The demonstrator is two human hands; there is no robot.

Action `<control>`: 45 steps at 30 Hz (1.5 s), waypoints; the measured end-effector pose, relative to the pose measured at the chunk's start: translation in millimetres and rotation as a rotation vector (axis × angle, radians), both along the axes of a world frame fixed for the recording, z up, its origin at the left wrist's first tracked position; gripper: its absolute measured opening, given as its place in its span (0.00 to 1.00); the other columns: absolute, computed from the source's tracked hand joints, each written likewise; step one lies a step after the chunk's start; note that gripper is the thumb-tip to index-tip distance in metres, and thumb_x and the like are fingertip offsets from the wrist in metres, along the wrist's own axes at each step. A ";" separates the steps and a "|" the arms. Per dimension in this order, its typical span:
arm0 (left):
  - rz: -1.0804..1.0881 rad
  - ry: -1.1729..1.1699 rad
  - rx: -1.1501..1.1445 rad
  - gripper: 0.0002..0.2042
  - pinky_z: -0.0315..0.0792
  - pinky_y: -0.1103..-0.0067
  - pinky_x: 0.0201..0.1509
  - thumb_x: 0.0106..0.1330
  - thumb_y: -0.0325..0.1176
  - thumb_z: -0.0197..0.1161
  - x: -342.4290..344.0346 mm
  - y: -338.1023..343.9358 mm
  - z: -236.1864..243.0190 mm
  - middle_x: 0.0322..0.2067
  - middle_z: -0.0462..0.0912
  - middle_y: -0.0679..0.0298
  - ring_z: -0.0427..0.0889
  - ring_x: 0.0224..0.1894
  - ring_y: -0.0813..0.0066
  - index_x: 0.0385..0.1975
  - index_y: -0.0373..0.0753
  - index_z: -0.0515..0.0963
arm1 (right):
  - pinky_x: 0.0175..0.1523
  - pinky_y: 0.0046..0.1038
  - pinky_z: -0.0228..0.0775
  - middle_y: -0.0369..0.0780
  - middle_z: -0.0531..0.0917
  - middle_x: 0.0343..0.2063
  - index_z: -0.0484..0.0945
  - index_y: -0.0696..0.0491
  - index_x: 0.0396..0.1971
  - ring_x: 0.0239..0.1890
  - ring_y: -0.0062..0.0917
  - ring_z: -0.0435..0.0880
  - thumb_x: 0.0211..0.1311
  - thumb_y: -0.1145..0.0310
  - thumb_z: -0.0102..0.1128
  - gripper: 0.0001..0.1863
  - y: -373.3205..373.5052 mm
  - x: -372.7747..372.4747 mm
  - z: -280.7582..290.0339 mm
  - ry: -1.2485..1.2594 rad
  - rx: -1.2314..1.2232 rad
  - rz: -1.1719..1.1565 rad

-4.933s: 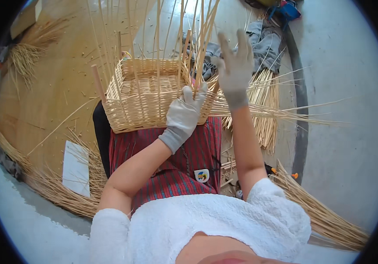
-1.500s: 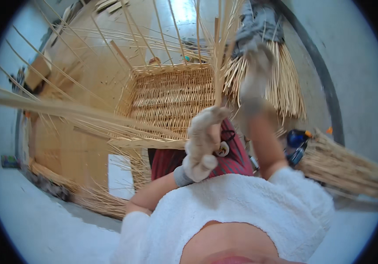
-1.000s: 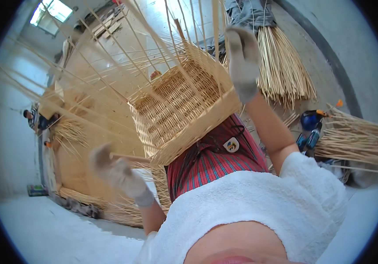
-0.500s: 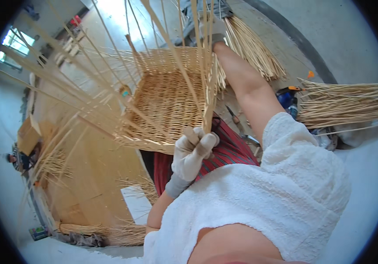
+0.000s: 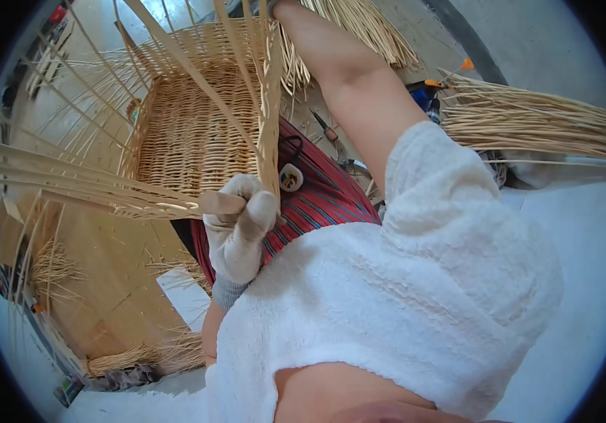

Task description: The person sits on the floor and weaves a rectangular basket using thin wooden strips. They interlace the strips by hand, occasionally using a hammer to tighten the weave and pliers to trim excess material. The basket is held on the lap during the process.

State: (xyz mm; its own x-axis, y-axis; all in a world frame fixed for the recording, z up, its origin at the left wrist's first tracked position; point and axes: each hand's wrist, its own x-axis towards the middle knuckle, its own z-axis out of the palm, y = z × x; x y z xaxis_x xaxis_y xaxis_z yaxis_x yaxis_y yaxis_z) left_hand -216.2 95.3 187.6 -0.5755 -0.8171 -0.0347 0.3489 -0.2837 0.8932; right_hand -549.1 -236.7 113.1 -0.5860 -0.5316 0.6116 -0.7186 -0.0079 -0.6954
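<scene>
A rectangular wicker basket (image 5: 200, 134) of pale woven rods tilts in front of me, with long unwoven stakes (image 5: 190, 70) rising from its sides. My left hand (image 5: 236, 236), in a white glove, is closed at the near right corner. Its fingers wrap a short wooden corner post (image 5: 222, 203). My right arm reaches far forward past the basket's right side. Only a sliver of the gloved right hand (image 5: 267, 8) shows at the top edge, by the far right corner; its fingers are out of the picture.
A red striped cloth (image 5: 324, 190) covers my lap. Rod bundles lie at far (image 5: 359, 28) and right (image 5: 528, 120). A pointed hand tool (image 5: 325, 127) and a blue-and-orange tool (image 5: 426, 92) rest on the floor. At left are a white board (image 5: 181, 296) and loose rods (image 5: 56, 268).
The basket and both hands have shifted left and upward in the picture, as has the whole surroundings. My right hand has nearly left the view. The left hand keeps its hold on the corner.
</scene>
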 end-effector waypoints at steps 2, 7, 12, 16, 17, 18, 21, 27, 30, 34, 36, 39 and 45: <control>-0.004 -0.034 -0.034 0.09 0.74 0.82 0.33 0.70 0.32 0.65 3.1 -4.8 1.6 0.26 0.75 0.69 0.75 0.27 0.83 0.30 0.36 0.75 | 0.40 0.44 0.78 0.51 0.86 0.30 0.84 0.49 0.42 0.35 0.50 0.85 0.68 0.49 0.55 0.19 -6.8 -4.6 -10.2 0.050 0.039 -0.001; 0.052 -0.185 -0.152 0.09 0.75 0.81 0.34 0.71 0.33 0.66 36.2 -18.7 26.9 0.27 0.77 0.66 0.76 0.28 0.82 0.34 0.36 0.75 | 0.38 0.39 0.77 0.50 0.86 0.35 0.79 0.49 0.53 0.35 0.43 0.86 0.69 0.64 0.58 0.15 37.6 20.4 0.8 -0.012 -0.294 0.217; 0.475 -0.336 -0.348 0.11 0.68 0.81 0.31 0.76 0.36 0.59 91.9 -64.9 37.4 0.22 0.68 0.71 0.66 0.24 0.82 0.35 0.36 0.71 | 0.29 0.27 0.72 0.33 0.82 0.28 0.78 0.51 0.56 0.26 0.20 0.79 0.69 0.63 0.64 0.18 86.6 30.3 -27.1 -0.766 -0.127 0.650; 0.731 -0.259 -0.381 0.11 0.62 0.85 0.23 0.77 0.39 0.59 138.1 -119.0 20.8 0.19 0.64 0.74 0.62 0.19 0.86 0.36 0.38 0.72 | 0.33 0.21 0.68 0.33 0.79 0.34 0.74 0.54 0.59 0.28 0.14 0.74 0.68 0.60 0.69 0.25 104.2 76.3 -15.9 -0.654 -0.146 0.592; 0.752 -0.253 -0.364 0.11 0.60 0.85 0.21 0.77 0.39 0.59 144.3 -138.6 23.4 0.18 0.64 0.75 0.61 0.18 0.86 0.36 0.39 0.73 | 0.35 0.20 0.69 0.33 0.79 0.37 0.74 0.54 0.60 0.31 0.13 0.74 0.67 0.60 0.70 0.26 93.6 80.4 -12.2 -0.598 -0.158 0.572; 0.765 -0.240 -0.340 0.11 0.58 0.85 0.19 0.77 0.40 0.59 151.6 -161.3 24.6 0.17 0.63 0.75 0.60 0.16 0.87 0.36 0.39 0.73 | 0.37 0.19 0.69 0.33 0.79 0.39 0.73 0.54 0.60 0.33 0.13 0.74 0.66 0.61 0.71 0.27 88.7 91.8 14.1 -0.604 -0.198 0.580; 0.895 -0.297 -0.237 0.13 0.51 0.83 0.13 0.76 0.43 0.61 162.5 -246.7 20.2 0.14 0.61 0.78 0.55 0.11 0.87 0.34 0.41 0.75 | 0.35 0.18 0.68 0.31 0.80 0.33 0.79 0.54 0.48 0.30 0.12 0.74 0.63 0.61 0.75 0.20 19.2 105.4 25.4 -0.597 -0.287 0.641; 0.741 -0.175 -0.077 0.16 0.50 0.83 0.14 0.71 0.48 0.67 220.9 -383.4 -63.8 0.13 0.61 0.78 0.56 0.11 0.88 0.29 0.41 0.76 | 0.20 0.19 0.61 0.28 0.75 0.16 0.81 0.51 0.32 0.15 0.12 0.70 0.59 0.50 0.76 0.20 -116.8 145.0 -16.5 -0.829 0.152 0.751; 0.745 -0.153 0.042 0.16 0.50 0.84 0.14 0.71 0.49 0.67 234.7 -401.4 -110.3 0.13 0.60 0.78 0.55 0.11 0.88 0.29 0.42 0.77 | 0.17 0.19 0.58 0.27 0.74 0.15 0.81 0.51 0.32 0.12 0.12 0.68 0.58 0.45 0.75 0.23 -149.3 146.3 -72.9 -0.807 0.332 0.790; 0.693 -0.036 0.099 0.15 0.51 0.84 0.15 0.72 0.48 0.64 254.2 -400.6 -143.4 0.13 0.58 0.79 0.53 0.13 0.88 0.31 0.43 0.79 | 0.18 0.19 0.59 0.26 0.74 0.15 0.81 0.51 0.29 0.13 0.10 0.68 0.57 0.43 0.75 0.24 -162.1 153.2 -88.6 -0.772 0.343 0.912; 0.633 0.050 0.046 0.15 0.52 0.84 0.15 0.73 0.48 0.62 258.6 -397.8 -137.5 0.14 0.57 0.79 0.52 0.13 0.88 0.32 0.43 0.80 | 0.19 0.19 0.58 0.26 0.73 0.15 0.81 0.51 0.28 0.14 0.10 0.68 0.58 0.43 0.75 0.24 -163.3 157.0 -71.3 -0.773 0.333 0.985; 0.616 0.117 0.034 0.16 0.53 0.84 0.14 0.73 0.49 0.62 258.7 -389.0 -137.3 0.14 0.56 0.79 0.52 0.13 0.88 0.33 0.43 0.80 | 0.19 0.18 0.58 0.26 0.73 0.15 0.81 0.50 0.28 0.14 0.10 0.67 0.59 0.45 0.74 0.22 -153.8 155.6 -58.5 -0.764 0.305 1.017; 0.622 0.149 0.023 0.16 0.51 0.87 0.13 0.75 0.50 0.59 269.4 -369.0 -141.0 0.17 0.55 0.78 0.50 0.13 0.89 0.38 0.41 0.75 | 0.19 0.17 0.55 0.25 0.74 0.16 0.81 0.49 0.28 0.14 0.09 0.66 0.62 0.48 0.73 0.19 -136.4 172.2 -46.4 -0.788 0.267 1.026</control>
